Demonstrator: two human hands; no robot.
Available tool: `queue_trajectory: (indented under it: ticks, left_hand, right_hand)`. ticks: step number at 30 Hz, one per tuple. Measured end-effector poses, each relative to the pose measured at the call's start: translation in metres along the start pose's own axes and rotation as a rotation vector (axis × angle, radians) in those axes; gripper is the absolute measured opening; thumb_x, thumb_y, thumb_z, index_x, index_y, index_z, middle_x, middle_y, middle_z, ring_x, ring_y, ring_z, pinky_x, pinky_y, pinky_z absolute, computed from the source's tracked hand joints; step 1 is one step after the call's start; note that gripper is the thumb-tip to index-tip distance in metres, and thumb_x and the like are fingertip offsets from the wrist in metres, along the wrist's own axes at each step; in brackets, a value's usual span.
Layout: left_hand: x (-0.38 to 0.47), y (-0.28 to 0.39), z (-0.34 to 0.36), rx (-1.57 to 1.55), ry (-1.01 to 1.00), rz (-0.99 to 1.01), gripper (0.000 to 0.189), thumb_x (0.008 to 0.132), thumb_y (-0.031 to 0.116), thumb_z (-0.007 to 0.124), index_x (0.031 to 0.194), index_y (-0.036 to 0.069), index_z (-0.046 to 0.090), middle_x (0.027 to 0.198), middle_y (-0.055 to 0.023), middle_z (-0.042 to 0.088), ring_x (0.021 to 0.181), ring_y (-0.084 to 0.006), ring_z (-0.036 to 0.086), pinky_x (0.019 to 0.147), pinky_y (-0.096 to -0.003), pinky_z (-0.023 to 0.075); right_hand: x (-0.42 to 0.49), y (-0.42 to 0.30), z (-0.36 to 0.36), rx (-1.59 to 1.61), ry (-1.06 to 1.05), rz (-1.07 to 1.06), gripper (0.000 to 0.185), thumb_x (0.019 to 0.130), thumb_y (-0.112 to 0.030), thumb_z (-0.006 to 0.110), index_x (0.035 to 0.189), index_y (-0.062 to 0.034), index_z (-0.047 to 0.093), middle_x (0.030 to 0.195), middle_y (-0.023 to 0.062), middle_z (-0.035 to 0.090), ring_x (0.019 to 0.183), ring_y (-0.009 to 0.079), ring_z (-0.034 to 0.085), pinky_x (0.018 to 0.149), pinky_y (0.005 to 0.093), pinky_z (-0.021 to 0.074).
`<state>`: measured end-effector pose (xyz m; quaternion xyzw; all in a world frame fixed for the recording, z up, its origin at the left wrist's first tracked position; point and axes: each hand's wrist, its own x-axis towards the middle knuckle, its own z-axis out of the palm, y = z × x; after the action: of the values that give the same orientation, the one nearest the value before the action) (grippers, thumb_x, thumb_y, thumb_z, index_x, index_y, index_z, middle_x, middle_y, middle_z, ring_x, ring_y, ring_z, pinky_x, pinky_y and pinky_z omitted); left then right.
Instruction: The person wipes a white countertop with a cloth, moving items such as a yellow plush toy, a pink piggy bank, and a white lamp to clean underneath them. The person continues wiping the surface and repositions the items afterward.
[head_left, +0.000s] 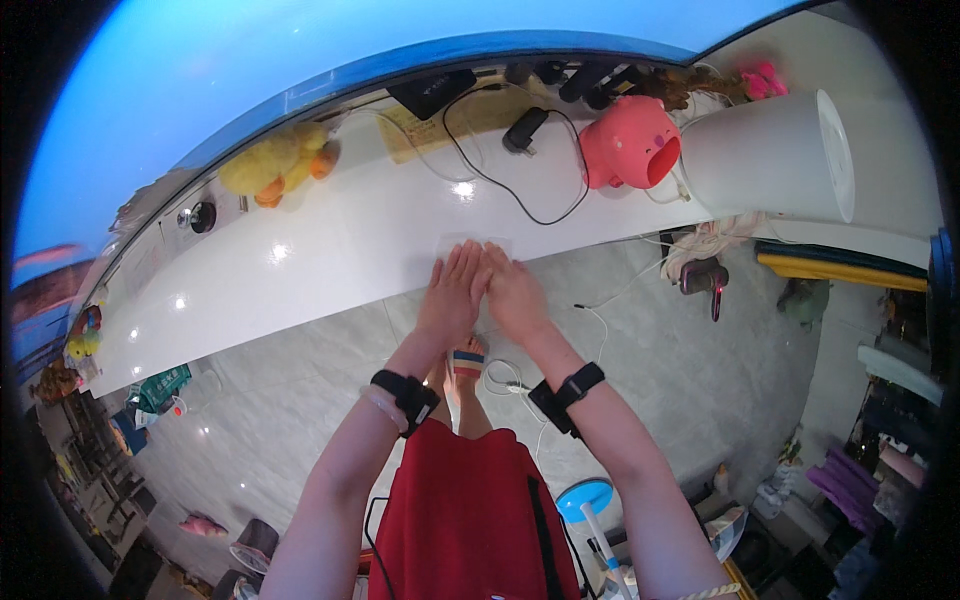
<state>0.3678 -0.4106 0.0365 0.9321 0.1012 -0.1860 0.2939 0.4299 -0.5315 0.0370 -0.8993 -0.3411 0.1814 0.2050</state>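
At the front edge of a white glossy cabinet top (337, 247), my left hand (452, 292) and my right hand (516, 292) lie side by side, their thumbs close together. My left hand's fingers are stretched out flat. The fingers of my right hand are bent, their tips partly hidden. Under and just beyond the fingertips is a faint translucent sheet (474, 238), perhaps clear plastic film. Whether either hand grips it cannot be seen. Each wrist carries a black strapped device.
Behind my hands lie a black power adapter (525, 131) with cable, a pink pig-shaped container (630, 146), a white bin (765, 157) on its side and a yellow plush duck (270, 165). A large lit screen (375, 45) rises behind. A white cable (604, 330) trails across the floor.
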Motion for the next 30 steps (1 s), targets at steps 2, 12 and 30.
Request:
queue_trajectory:
  ticks: [2,12,30]
  left_hand:
    - [0.014,-0.011,-0.009,-0.012,0.033,0.004,0.054,0.096,0.033,0.028,0.143,0.009,0.015,0.149,-0.0072,0.017,0.138,-0.0219,0.013,0.112,-0.0387,0.0124]
    - [0.041,-0.023,-0.024,0.072,0.080,0.085,0.058,0.094,0.029,0.038,0.144,0.012,0.013,0.149,-0.0053,0.015,0.138,-0.0208,0.012,0.113,-0.0381,0.0116]
    - [0.040,-0.021,-0.028,0.039,0.067,0.087,0.062,0.091,0.029,0.043,0.143,0.010,0.014,0.150,-0.0023,0.016,0.138,-0.0178,0.014,0.113,-0.0361,0.0111]
  right_hand:
    - [0.026,-0.009,-0.033,0.008,-0.025,0.141,0.037,0.087,-0.013,0.046,0.123,-0.0059,0.049,0.109,0.0170,0.058,0.093,0.0349,0.058,0.081,0.0433,0.0462]
    - [0.137,-0.008,-0.075,-0.295,0.064,0.361,0.092,0.067,-0.042,0.073,0.141,-0.0285,0.020,0.133,0.0341,0.029,0.112,0.0427,0.047,0.085,0.0435,0.0456]
    - [0.163,-0.004,-0.034,0.085,0.602,0.198,0.015,0.071,-0.008,0.066,0.085,-0.0042,0.069,0.090,0.0161,0.062,0.082,0.0325,0.060,0.074,0.0378,0.0485]
